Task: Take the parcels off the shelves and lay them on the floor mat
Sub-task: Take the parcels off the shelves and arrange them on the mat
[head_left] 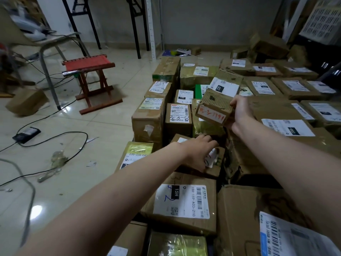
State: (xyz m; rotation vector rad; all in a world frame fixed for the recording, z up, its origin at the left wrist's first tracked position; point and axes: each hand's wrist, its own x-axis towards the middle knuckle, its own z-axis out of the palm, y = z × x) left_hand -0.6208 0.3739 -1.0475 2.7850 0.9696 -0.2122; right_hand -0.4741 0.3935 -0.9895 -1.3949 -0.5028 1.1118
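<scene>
- While our right hand [239, 113] grips a small parcel [212, 109] above the floor parcels [184, 200], its long axis runs left-right, dipping rightward.
- Our left hand [199, 152] clasps a labelled parcel [215, 163] below.
- Every box sealed; contents unseen.

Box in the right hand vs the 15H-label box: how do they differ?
The held box is up in the right hand, tilted; the 15H box lies flat, label up. The held box bears orange handwriting on its side; the 15H box carries a white printed label with a barcode. Both are brown cardboard.
</scene>
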